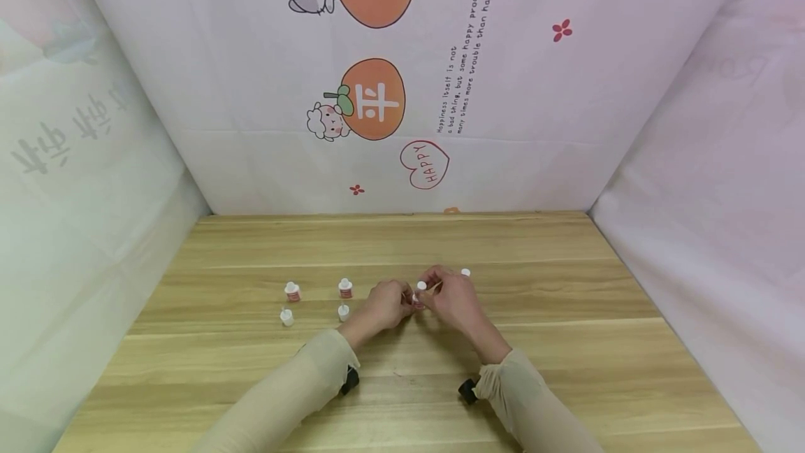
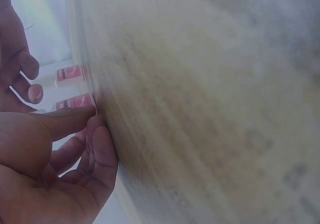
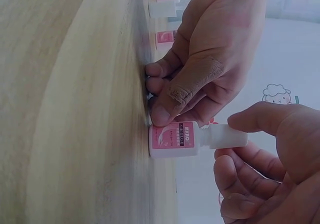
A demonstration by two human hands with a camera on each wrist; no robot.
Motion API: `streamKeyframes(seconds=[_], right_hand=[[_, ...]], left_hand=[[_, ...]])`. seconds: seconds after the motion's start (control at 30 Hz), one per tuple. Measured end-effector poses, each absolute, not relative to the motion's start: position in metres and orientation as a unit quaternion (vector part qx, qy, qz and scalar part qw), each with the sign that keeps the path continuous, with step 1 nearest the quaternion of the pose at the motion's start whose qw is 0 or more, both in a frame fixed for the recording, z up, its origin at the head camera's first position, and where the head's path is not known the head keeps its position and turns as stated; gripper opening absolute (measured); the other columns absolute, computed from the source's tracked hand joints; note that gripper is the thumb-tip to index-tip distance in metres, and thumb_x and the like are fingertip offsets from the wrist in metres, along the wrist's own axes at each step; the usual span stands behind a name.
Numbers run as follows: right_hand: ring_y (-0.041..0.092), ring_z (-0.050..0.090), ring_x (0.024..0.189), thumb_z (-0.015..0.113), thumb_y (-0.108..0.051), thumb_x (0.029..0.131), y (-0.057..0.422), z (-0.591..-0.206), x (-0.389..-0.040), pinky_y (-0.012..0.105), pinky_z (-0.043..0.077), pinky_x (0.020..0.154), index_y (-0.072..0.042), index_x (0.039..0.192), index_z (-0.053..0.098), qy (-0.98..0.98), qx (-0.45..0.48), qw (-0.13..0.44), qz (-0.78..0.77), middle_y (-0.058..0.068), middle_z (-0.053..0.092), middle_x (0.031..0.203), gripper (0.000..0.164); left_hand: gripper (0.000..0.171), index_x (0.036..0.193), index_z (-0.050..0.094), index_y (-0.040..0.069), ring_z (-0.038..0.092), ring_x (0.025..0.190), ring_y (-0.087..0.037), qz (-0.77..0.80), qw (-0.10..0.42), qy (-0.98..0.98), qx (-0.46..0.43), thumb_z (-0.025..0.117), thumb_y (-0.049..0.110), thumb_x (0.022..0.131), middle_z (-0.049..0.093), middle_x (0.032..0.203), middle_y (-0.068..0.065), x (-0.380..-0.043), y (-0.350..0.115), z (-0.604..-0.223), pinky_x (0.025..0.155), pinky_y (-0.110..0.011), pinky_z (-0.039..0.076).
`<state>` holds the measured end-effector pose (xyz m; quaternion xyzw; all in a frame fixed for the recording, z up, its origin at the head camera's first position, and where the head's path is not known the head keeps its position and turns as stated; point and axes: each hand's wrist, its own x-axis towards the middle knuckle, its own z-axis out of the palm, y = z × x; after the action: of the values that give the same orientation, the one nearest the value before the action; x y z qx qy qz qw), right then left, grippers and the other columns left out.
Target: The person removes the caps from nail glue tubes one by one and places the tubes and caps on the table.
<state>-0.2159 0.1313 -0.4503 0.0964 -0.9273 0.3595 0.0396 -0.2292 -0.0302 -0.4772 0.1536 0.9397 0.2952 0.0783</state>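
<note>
A small nail glue bottle (image 3: 175, 140) with a pink label stands upright on the wooden table, its white cap (image 3: 227, 136) on top. Low on the bottle, my left hand (image 1: 385, 304) pinches the body near the base, the thumb lying along the label's edge. My right hand (image 1: 454, 299) holds the cap between thumb and fingers. In the head view, the bottle is partly covered by both hands. The left wrist view shows its pink label (image 2: 75, 101) just beyond my left thumb, while the cap end is hidden there.
To the left stand two uncapped glue bottles, one farther left (image 1: 292, 292) and one nearer (image 1: 345, 289). In front of them are their white caps, left (image 1: 286, 317) and right (image 1: 343, 312), thin stems up. Another white-topped bottle (image 1: 465, 273) shows behind my right hand. Printed cloth (image 1: 503, 173) walls the table's back.
</note>
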Motion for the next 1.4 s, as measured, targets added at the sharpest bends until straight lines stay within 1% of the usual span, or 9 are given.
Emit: streamKeyframes(seconds=[0.13, 0.27, 0.37, 0.53, 0.77, 1.0, 1.23, 1.4], right_hand=[[0.009, 0.061, 0.071, 0.076, -0.017, 0.085, 0.1311, -0.4501, -0.2157, 0.027, 0.05, 0.065, -0.017, 0.092, 0.067, -0.926, 0.1, 0.04, 0.363, 0.001, 0.072, 0.092, 0.012], [0.009, 0.062, 0.071, 0.077, -0.019, 0.085, 0.1313, -0.451, -0.2156, 0.027, 0.05, 0.064, -0.017, 0.094, 0.067, -0.925, 0.102, 0.036, 0.364, 0.001, 0.072, 0.092, 0.013], [0.01, 0.062, 0.071, 0.077, -0.021, 0.085, 0.1314, -0.4516, -0.2159, 0.027, 0.05, 0.064, -0.016, 0.093, 0.067, -0.925, 0.102, 0.037, 0.364, 0.001, 0.072, 0.09, 0.014], [0.009, 0.061, 0.071, 0.076, -0.018, 0.085, 0.1318, -0.4516, -0.2164, 0.028, 0.05, 0.066, -0.017, 0.09, 0.066, -0.925, 0.106, 0.045, 0.363, 0.0, 0.071, 0.088, 0.011], [0.008, 0.062, 0.071, 0.076, -0.019, 0.085, 0.132, -0.4516, -0.216, 0.027, 0.051, 0.065, -0.016, 0.093, 0.066, -0.924, 0.109, 0.043, 0.364, 0.001, 0.072, 0.091, 0.013], [0.009, 0.062, 0.071, 0.077, -0.017, 0.084, 0.1319, -0.4517, -0.216, 0.026, 0.049, 0.064, -0.016, 0.088, 0.066, -0.923, 0.115, 0.059, 0.363, 0.0, 0.071, 0.085, 0.011], [0.009, 0.061, 0.072, 0.075, -0.02, 0.085, 0.1319, -0.4512, -0.2156, 0.027, 0.05, 0.065, -0.016, 0.093, 0.067, -0.924, 0.107, 0.047, 0.365, 0.001, 0.071, 0.089, 0.012], [0.009, 0.061, 0.071, 0.074, -0.019, 0.085, 0.1327, -0.4524, -0.2159, 0.027, 0.05, 0.065, -0.016, 0.092, 0.066, -0.924, 0.115, 0.057, 0.36, 0.0, 0.071, 0.088, 0.011]], left_hand=[[0.01, 0.085, 0.069, 0.013, 0.056, 0.072, -0.013, 0.298, 0.077, 0.939, 0.153, 0.076, 0.019, 0.089, 0.07, 0.082, 0.0, -0.2291, -0.0303, -0.4772, 0.067, -0.028, 0.046], [0.008, 0.085, 0.07, 0.013, 0.057, 0.074, -0.013, 0.295, 0.076, 0.939, 0.158, 0.075, 0.018, 0.089, 0.071, 0.085, -0.001, -0.2285, -0.0304, -0.4767, 0.069, -0.029, 0.047], [0.009, 0.085, 0.069, 0.012, 0.057, 0.074, -0.013, 0.293, 0.075, 0.94, 0.161, 0.075, 0.018, 0.09, 0.072, 0.085, -0.002, -0.2285, -0.0302, -0.4767, 0.07, -0.03, 0.048], [0.009, 0.085, 0.069, 0.013, 0.055, 0.073, -0.013, 0.295, 0.077, 0.939, 0.159, 0.075, 0.019, 0.09, 0.071, 0.085, -0.002, -0.2281, -0.0303, -0.4756, 0.069, -0.029, 0.047], [0.009, 0.085, 0.069, 0.013, 0.056, 0.073, -0.013, 0.299, 0.08, 0.938, 0.156, 0.074, 0.018, 0.09, 0.071, 0.084, -0.002, -0.2284, -0.0302, -0.4754, 0.068, -0.028, 0.047], [0.008, 0.086, 0.07, 0.012, 0.058, 0.075, -0.014, 0.296, 0.081, 0.939, 0.155, 0.074, 0.018, 0.09, 0.071, 0.086, -0.002, -0.2295, -0.0299, -0.477, 0.07, -0.029, 0.048], [0.009, 0.086, 0.07, 0.012, 0.057, 0.073, -0.013, 0.295, 0.082, 0.939, 0.155, 0.074, 0.019, 0.09, 0.071, 0.085, -0.002, -0.2281, -0.0304, -0.4769, 0.069, -0.029, 0.048], [0.009, 0.086, 0.07, 0.012, 0.056, 0.073, -0.013, 0.294, 0.083, 0.939, 0.156, 0.074, 0.019, 0.09, 0.071, 0.085, -0.002, -0.2281, -0.0304, -0.4763, 0.068, -0.029, 0.047]])
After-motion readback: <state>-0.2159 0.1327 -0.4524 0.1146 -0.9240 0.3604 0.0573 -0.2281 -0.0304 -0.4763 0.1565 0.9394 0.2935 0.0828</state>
